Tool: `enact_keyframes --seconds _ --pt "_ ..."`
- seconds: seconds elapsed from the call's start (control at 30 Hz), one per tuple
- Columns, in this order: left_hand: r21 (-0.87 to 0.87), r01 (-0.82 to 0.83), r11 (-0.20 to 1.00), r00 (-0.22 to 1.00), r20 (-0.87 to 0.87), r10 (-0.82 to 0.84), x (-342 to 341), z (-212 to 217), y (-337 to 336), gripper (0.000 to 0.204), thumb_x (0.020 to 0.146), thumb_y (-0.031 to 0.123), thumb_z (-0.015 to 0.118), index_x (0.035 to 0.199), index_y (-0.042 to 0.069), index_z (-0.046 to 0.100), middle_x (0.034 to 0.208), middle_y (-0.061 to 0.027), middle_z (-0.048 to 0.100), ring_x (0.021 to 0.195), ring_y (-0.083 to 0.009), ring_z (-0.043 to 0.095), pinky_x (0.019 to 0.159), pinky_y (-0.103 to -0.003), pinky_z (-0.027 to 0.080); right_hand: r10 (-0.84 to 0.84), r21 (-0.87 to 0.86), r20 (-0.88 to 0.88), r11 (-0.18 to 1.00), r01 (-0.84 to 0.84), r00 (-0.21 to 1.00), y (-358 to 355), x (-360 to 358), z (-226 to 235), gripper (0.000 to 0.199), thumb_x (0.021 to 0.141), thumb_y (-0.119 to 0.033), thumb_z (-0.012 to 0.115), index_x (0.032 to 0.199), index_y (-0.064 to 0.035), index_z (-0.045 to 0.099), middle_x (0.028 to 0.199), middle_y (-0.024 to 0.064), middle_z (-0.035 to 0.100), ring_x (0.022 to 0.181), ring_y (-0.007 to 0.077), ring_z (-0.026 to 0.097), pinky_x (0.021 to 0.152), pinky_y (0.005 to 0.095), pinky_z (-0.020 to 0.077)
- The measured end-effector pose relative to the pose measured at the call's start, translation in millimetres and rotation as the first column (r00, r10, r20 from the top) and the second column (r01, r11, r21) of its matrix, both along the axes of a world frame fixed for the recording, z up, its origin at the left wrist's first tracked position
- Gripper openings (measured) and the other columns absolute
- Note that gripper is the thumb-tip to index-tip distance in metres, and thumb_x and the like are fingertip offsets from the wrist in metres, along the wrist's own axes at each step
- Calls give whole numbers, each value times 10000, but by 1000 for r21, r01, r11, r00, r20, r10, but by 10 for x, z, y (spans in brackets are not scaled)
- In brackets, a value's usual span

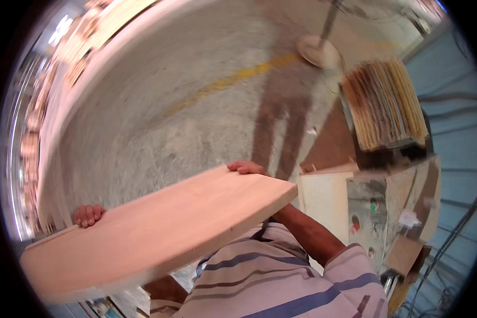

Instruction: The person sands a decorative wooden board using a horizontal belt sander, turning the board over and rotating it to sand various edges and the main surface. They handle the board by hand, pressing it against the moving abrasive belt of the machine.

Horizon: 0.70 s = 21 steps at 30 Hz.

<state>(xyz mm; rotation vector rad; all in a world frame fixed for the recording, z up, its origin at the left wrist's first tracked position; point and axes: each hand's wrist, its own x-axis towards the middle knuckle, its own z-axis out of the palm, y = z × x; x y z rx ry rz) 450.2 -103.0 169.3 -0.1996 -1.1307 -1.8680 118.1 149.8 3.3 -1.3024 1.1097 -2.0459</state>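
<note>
A wide, pale wooden board (159,228) lies tilted across the front of my body, with its right end higher in the picture than its left. My left hand (88,215) curls its fingers over the board's far edge near the left end. Over the same edge, close to the right end, are the fingers of my right hand (247,168). My right forearm passes beneath the board. Both palms and thumbs are hidden by the wood.
To the right stands a wooden machine cabinet with a grey control panel (367,212) bearing a green and a red button. Behind it is a thick ribbed sanding roller or brush (385,106). A round stand base (318,51) rests on the concrete floor. Stacked wood (31,151) lines the far left.
</note>
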Motion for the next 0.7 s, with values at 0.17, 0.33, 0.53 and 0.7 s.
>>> enact_keyframes --seconds 0.17,0.33,0.53,0.7 --pt "159 -986 -55 25 464 885 1478 -304 867 789 825 669 406 1410 155 285 1431 -112 300 1270 -313 343 1032 -485 331 245 255 -339 953 -162 908 -416 475 179 357 785 -93 596 1095 8 451 944 160 605 870 285 606 765 372 479" --pt "390 -889 -241 -33 470 882 2438 -1045 1441 801 811 732 305 1379 168 341 1413 -78 349 1263 -315 364 1044 -517 306 272 253 -40 934 -253 962 -922 1690 213 437 742 -70 652 1110 33 441 931 157 623 809 208 621 726 326 492" --pt "492 -768 -410 -157 476 865 3584 -1691 1891 836 780 753 357 1356 147 377 1387 -70 388 1252 -297 373 1046 -489 303 465 214 -203 880 -424 862 -1700 2888 33 431 722 -123 740 1020 11 460 825 113 631 682 192 643 573 294 505" --pt "604 -677 -419 -201 396 896 4130 -1864 2159 875 669 734 563 1328 178 412 1352 -52 421 1229 -287 389 1031 -499 321 647 313 -211 755 -576 733 -2271 3770 -66 388 731 -161 734 973 4 480 806 119 633 677 195 646 577 304 509"
